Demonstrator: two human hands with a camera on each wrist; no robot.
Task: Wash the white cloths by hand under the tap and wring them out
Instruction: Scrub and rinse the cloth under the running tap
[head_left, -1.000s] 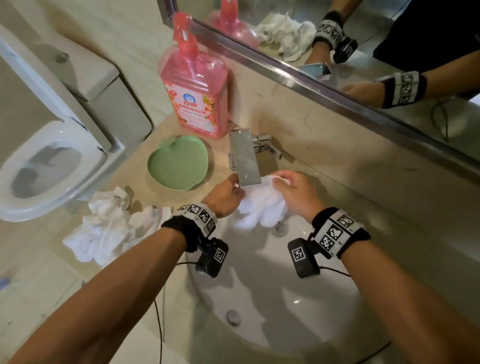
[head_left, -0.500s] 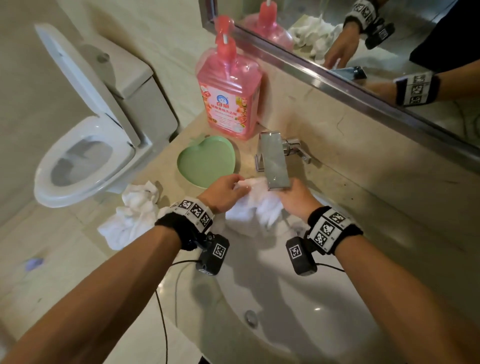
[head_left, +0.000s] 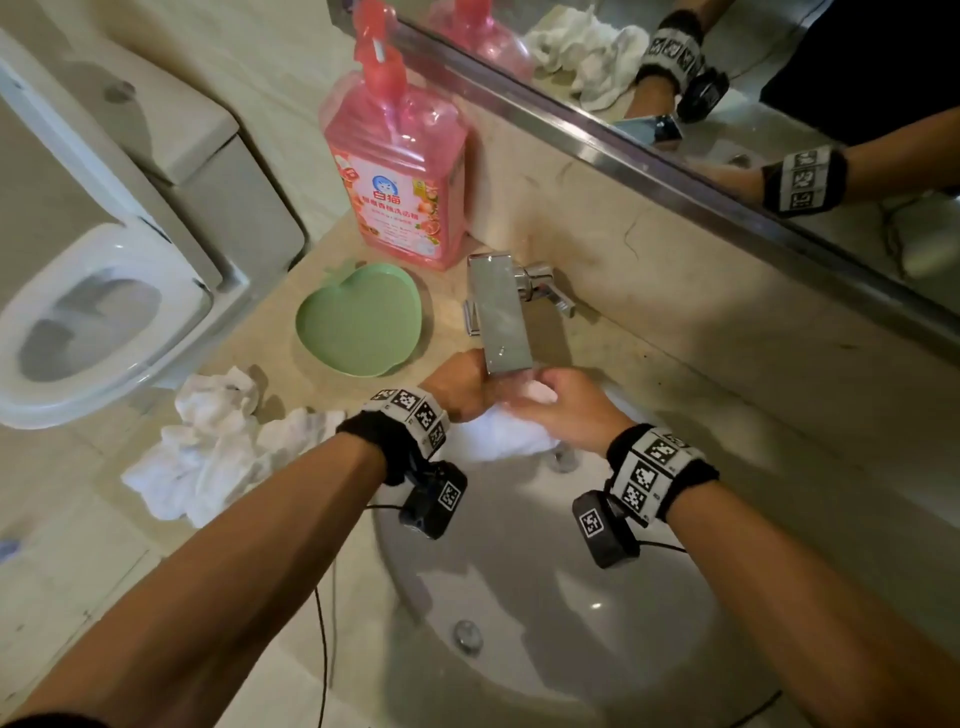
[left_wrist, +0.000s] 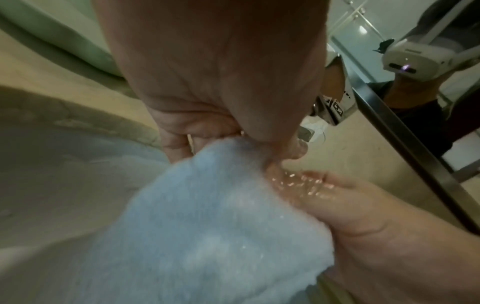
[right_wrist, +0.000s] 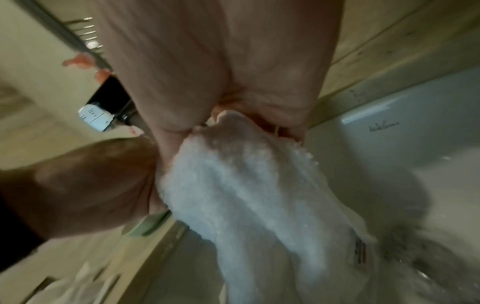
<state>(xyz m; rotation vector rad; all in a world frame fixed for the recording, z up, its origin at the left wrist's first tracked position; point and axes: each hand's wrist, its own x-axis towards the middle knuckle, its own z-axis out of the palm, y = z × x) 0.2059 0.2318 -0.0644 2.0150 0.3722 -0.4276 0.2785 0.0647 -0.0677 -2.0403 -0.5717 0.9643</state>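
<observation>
Both hands hold one wet white cloth (head_left: 496, 439) just under the flat chrome tap (head_left: 501, 317) at the back of the sink (head_left: 545, 597). My left hand (head_left: 457, 384) grips the cloth's left end, its fingers curled round the cloth (left_wrist: 207, 216). My right hand (head_left: 561, 410) grips the right end, and the cloth (right_wrist: 254, 185) hangs down from its fist. Water glistens on the right hand's fingers (left_wrist: 306, 185). More white cloths (head_left: 208, 447) lie crumpled in a pile on the counter left of the sink.
A green apple-shaped dish (head_left: 358, 322) and a pink pump bottle (head_left: 397, 176) stand on the counter left of the tap. A mirror (head_left: 727, 93) runs along the back wall. An open toilet (head_left: 88, 322) is at the far left.
Both hands have drawn closer together under the tap and bunched the cloth, which hung looser and fuller before. The head view has shifted right and nearer.
</observation>
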